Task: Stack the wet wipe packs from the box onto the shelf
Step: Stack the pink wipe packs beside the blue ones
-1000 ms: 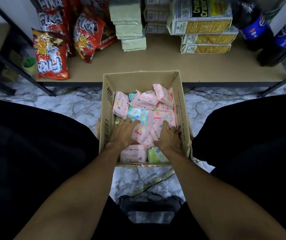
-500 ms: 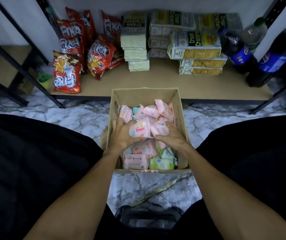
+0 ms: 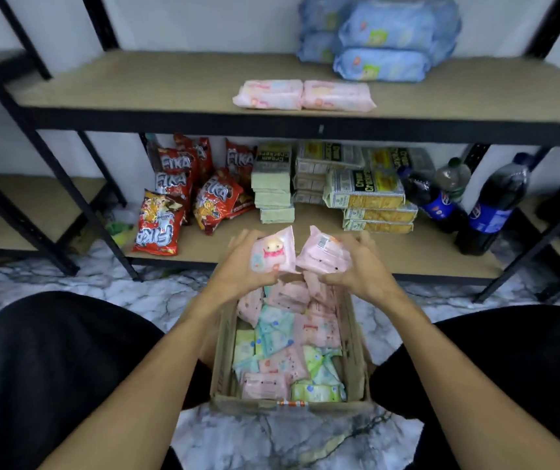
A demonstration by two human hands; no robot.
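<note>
Left hand (image 3: 241, 266): raised above the far end of the box, fingers curled round a pink wet wipe pack (image 3: 273, 251). The cartoon face is turned up and the long axis runs roughly away from the person, far end tilted up.
Right hand (image 3: 361, 266): just beside the left but apart from it, gripping a second pink pack (image 3: 324, 254). The barcode side is up, and it leans inward, nearly touching the first.
Box (image 3: 221, 361): cardboard, on the marble floor (image 3: 102, 293) between the knees, with loose pink, blue and green packs (image 3: 285, 347) lying every way.
Lower shelf (image 3: 424, 256): red snack bags (image 3: 170, 212), cracker packs (image 3: 366, 191), dark soda bottles (image 3: 495, 205).
Upper shelf (image 3: 136, 83): two pink packs (image 3: 302, 95) lie flat at the front edge, end to end, long axes left to right. Blue packs (image 3: 380, 39) are stacked behind.
</note>
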